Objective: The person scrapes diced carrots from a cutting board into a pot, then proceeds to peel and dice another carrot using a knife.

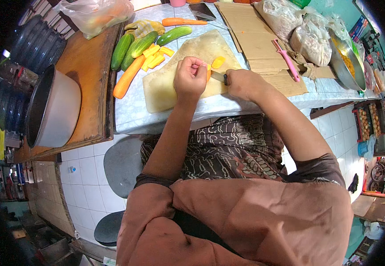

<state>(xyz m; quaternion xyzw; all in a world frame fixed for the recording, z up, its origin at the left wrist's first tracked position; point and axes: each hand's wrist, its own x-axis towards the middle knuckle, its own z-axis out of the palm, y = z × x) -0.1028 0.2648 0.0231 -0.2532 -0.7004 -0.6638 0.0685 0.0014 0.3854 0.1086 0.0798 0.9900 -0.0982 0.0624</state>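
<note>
My left hand (191,77) is closed on a piece of carrot (208,73) above the pale cutting board (160,89). In my right hand (242,83) is the dark handle of a knife, its blade (218,77) reaching to the carrot piece. A flat orange slice (218,62) lies on the board just beyond the blade. Left of the board are cut carrot sticks (152,59), a peeled whole carrot (128,78) and several cucumbers (122,51). Another carrot (183,22) lies behind the cucumber (174,35) near the board's far edge.
Flattened cardboard (252,36) lies right of the board, with a pink peeler (287,60) on it. Filled plastic bags (312,41) and a metal bowl (348,63) stand farther right. A large pot (57,109) is on the wooden table at left. A phone (202,12) lies at the back.
</note>
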